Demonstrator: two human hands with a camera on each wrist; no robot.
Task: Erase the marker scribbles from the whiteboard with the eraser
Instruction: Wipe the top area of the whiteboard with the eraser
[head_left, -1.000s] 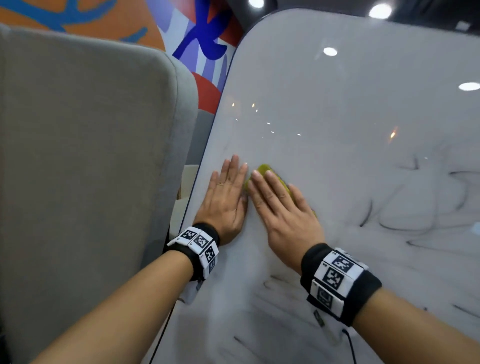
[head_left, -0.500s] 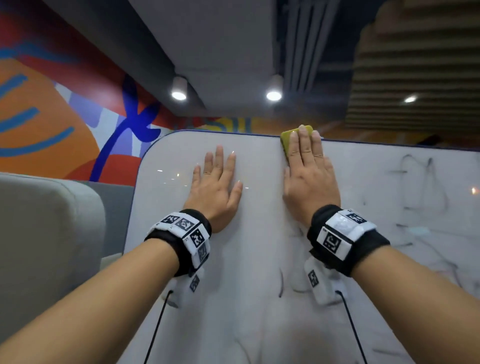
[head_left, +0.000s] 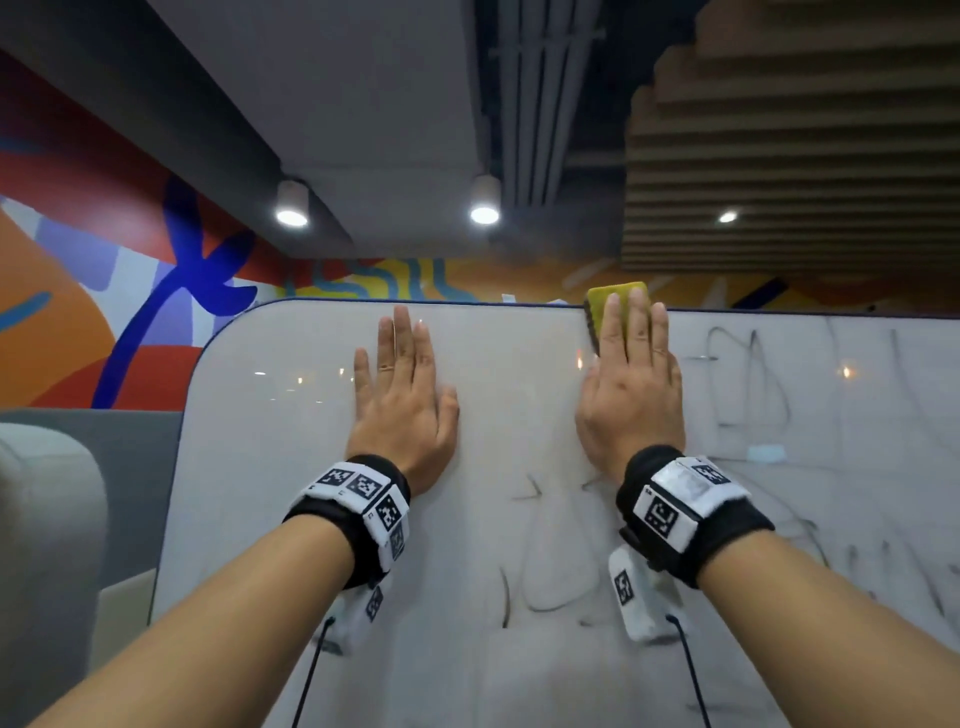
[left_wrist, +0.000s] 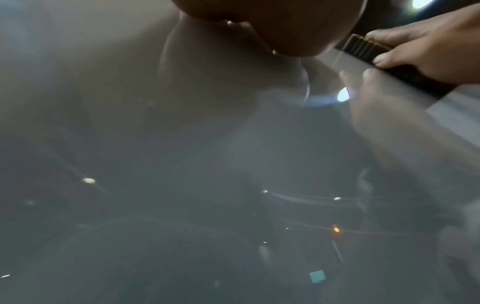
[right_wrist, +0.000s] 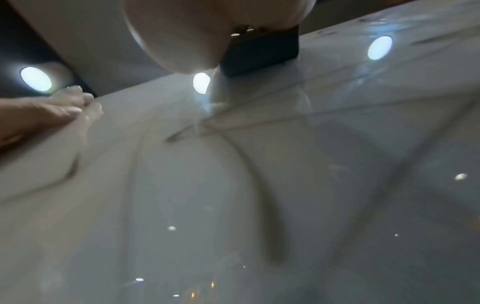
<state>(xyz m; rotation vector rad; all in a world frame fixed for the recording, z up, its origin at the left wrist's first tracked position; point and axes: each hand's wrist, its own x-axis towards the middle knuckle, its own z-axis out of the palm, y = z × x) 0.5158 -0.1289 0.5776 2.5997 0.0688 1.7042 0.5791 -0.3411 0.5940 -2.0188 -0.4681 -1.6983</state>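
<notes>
The whiteboard (head_left: 291, 467) fills the lower head view, with black marker scribbles (head_left: 748, 384) to the right of my right hand and fainter ones (head_left: 550, 571) between my wrists. The yellow eraser (head_left: 602, 301) with a dark underside sits at the board's top edge and juts a little over it. My right hand (head_left: 631, 384) lies on the eraser's back with fingers straight. In the left wrist view its thumb (left_wrist: 381, 60) pinches the eraser's dark side (left_wrist: 363, 49). My left hand (head_left: 400, 395) rests flat on the board, fingers straight, a hand's width left of the eraser.
A grey padded panel (head_left: 47, 545) stands at the left beside the board's rounded corner. Behind the board's top edge are a colourful mural wall (head_left: 171, 291) and ceiling lamps (head_left: 483, 213). A small pale blue patch (head_left: 763, 453) sits on the board at the right.
Both hands have moved up the board from its left side to its top edge. Over the last half second the right hand slid the eraser right, away from the left hand.
</notes>
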